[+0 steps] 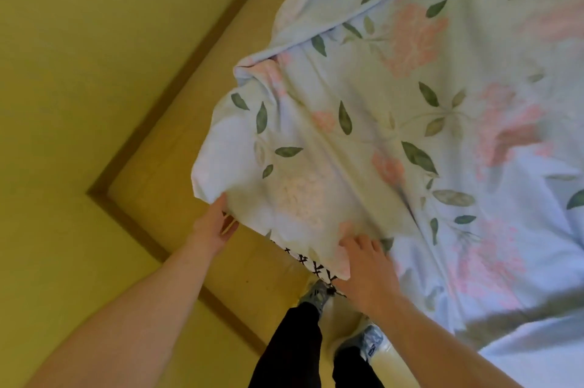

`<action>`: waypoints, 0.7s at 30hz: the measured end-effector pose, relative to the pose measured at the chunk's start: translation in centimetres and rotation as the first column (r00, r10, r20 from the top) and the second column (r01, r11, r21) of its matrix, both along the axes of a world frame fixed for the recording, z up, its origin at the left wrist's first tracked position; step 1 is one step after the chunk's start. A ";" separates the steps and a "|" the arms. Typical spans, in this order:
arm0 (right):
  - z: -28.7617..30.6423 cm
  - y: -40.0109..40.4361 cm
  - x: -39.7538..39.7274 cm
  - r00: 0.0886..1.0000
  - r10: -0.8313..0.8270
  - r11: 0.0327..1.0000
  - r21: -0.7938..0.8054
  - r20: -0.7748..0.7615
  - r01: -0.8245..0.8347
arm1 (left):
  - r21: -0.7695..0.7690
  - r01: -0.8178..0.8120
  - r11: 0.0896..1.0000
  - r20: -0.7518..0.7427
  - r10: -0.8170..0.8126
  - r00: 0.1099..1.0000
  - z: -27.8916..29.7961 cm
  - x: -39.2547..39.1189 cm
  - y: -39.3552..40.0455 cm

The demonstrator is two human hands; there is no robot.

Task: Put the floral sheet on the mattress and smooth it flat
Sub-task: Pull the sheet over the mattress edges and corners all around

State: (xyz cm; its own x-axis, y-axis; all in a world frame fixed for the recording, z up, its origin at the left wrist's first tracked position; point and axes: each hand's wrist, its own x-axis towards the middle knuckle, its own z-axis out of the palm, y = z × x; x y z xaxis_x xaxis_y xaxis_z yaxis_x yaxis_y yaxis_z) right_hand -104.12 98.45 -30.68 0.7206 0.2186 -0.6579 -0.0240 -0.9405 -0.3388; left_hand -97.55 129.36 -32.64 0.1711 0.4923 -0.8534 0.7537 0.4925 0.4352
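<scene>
The floral sheet (395, 122), pale blue with pink flowers and green leaves, lies wrinkled over the mattress and fills the right half of the view. A strip of the mattress (311, 264) with a black cross pattern shows under the sheet's near corner. My left hand (213, 223) reaches under the sheet's corner edge, fingers partly hidden by the cloth. My right hand (366, 264) lies on top of the sheet near the same corner, fingers spread and slightly bent into the fabric.
A yellow wall (79, 71) meets the yellowish floor (177, 185) along a brown skirting board (132, 223) at the left. My legs in dark trousers and patterned socks (316, 296) stand on the floor beside the mattress corner.
</scene>
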 end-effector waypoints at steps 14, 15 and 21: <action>-0.3 3.1 1.4 0.985 0.125 0.954 0.288 -0.116 -0.087 | 0.420 -0.038 0.907 0.016 0.034 0.999 -0.8 4.2 10.2; 0.2 2.9 1.3 0.984 0.136 0.949 0.301 -0.113 -0.096 | 0.417 -0.066 0.907 0.022 0.062 0.998 -0.4 4.1 10.5; 2.7 0.0 0.9 0.985 0.110 0.977 0.199 -0.131 -0.082 | 0.297 0.084 0.951 0.002 -0.088 0.996 0.0 4.6 10.6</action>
State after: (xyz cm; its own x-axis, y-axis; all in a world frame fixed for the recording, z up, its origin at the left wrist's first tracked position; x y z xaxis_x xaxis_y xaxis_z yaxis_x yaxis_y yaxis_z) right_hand -103.25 98.43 -28.02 0.5932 0.4144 -0.6902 0.0029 -0.8584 -0.5129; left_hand -92.99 139.94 -32.68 0.2359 0.7057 -0.6681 0.7796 0.2730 0.5636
